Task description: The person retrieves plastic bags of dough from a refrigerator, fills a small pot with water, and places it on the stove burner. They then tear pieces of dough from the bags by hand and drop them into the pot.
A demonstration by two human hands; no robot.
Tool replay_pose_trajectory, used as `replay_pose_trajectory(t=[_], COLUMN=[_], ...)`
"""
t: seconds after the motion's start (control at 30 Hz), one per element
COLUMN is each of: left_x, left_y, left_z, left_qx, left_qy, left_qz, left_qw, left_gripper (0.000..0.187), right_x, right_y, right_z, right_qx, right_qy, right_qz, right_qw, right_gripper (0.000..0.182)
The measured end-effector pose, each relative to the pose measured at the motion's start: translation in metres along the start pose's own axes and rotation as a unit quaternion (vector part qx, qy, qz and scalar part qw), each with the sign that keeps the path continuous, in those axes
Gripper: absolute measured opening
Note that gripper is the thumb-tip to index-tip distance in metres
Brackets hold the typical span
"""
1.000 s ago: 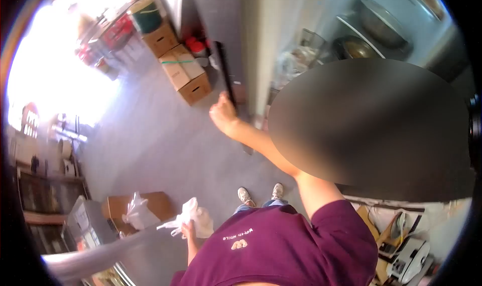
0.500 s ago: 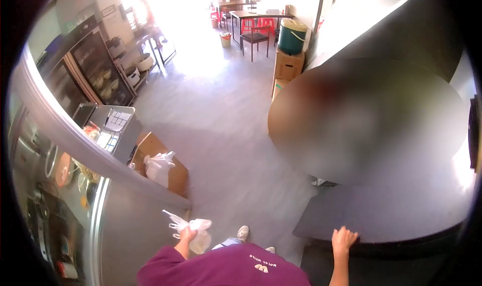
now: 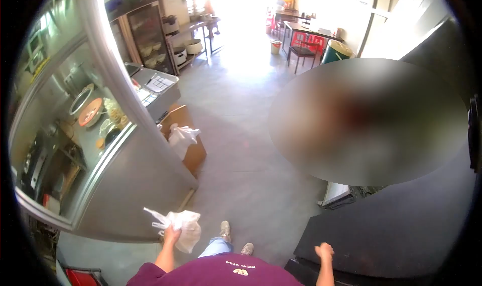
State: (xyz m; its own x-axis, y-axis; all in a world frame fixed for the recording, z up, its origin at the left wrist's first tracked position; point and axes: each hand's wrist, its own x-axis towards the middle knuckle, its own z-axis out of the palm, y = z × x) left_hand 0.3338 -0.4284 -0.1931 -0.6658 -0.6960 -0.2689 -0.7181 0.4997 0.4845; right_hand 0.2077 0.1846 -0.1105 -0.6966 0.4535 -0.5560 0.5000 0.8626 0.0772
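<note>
My left hand is closed around the gathered neck of a white plastic bag. The bag looks filled, its contents hidden, and its loose handle ends stick out to the left. It hangs near the foot of the grey partition. My right hand is curled into a loose fist with nothing showing in it. In this view it overlaps the dark panel surface on my right.
Behind the glass, a food counter carries an orange-rimmed bowl. Another white bag sits at a cardboard box ahead left. Grey floor runs toward tables and a dark chair. A large blurred oval covers the right side.
The view has swung left and down, showing more of the glassed counter. My left hand still grips the bag. My right hand has shifted slightly left and lower in view, its fingers more curled.
</note>
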Motion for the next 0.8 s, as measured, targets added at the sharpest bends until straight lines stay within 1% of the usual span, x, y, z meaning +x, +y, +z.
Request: replay_pose_trajectory(t=[0.03,0.1,0.17,0.27,0.33,0.37,0.43,0.47,0.5,0.57,0.63,0.67,0.73,0.77,0.8], left_x=[-0.020,-0.058,-0.099,-0.163,-0.207,-0.231,-0.272,-0.292,-0.310,-0.341,-0.373,-0.380,-0.398,-0.392,-0.396], left_y=[-0.012,-0.046,-0.098,-0.181,-0.230,-0.252,-0.290,-0.301,-0.305,-0.340,-0.371,-0.391,-0.419,-0.415,-0.417], left_z=[-0.009,-0.018,-0.021,-0.020,-0.016,-0.015,-0.015,-0.016,-0.020,-0.011,0.005,-0.002,-0.010,-0.009,-0.016], left_qx=[0.003,0.012,0.013,-0.018,-0.043,-0.055,-0.022,-0.060,-0.101,-0.090,-0.095,-0.091,-0.161,-0.192,-0.182], left_qy=[0.003,0.009,0.027,0.066,0.135,0.171,0.147,0.162,0.183,0.223,0.257,0.276,0.261,0.252,0.257], left_qz=[-0.028,-0.093,-0.154,-0.224,-0.258,-0.281,-0.360,-0.389,-0.420,-0.473,-0.508,-0.516,-0.556,-0.573,-0.576], left_qw=[1.000,0.996,0.988,0.972,0.956,0.943,0.921,0.905,0.883,0.847,0.816,0.806,0.773,0.755,0.754], left_gripper=[0.048,0.050,0.050,0.046,0.045,0.045,0.049,0.049,0.049,0.051,0.052,0.052,0.052,0.052,0.053], right_x=[0.015,0.035,0.059,0.056,0.051,0.046,0.028,0.010,-0.014,-0.077,-0.152,-0.194,-0.256,-0.279,-0.316], right_y=[-0.018,-0.057,-0.087,-0.140,-0.184,-0.207,-0.275,-0.313,-0.352,-0.424,-0.477,-0.503,-0.532,-0.543,-0.547], right_z=[0.015,0.037,0.065,0.067,0.070,0.075,0.090,0.097,0.106,0.137,0.186,0.217,0.296,0.327,0.353], right_qx=[0.014,0.000,0.022,-0.031,-0.138,-0.195,-0.268,-0.313,-0.314,-0.304,-0.311,-0.304,-0.192,-0.212,-0.229], right_qy=[-0.010,-0.066,-0.137,-0.196,-0.127,-0.092,-0.055,-0.032,-0.028,-0.026,-0.035,-0.042,-0.094,-0.103,-0.111], right_qz=[-0.078,-0.190,-0.245,-0.300,-0.368,-0.404,-0.443,-0.471,-0.495,-0.539,-0.590,-0.611,-0.711,-0.738,-0.763], right_qw=[0.997,0.979,0.960,0.933,0.911,0.889,0.854,0.824,0.810,0.785,0.745,0.730,0.670,0.632,0.594], right_gripper=[0.036,0.038,0.037,0.038,0.035,0.033,0.031,0.030,0.029,0.029,0.028,0.027,0.027,0.027,0.028])
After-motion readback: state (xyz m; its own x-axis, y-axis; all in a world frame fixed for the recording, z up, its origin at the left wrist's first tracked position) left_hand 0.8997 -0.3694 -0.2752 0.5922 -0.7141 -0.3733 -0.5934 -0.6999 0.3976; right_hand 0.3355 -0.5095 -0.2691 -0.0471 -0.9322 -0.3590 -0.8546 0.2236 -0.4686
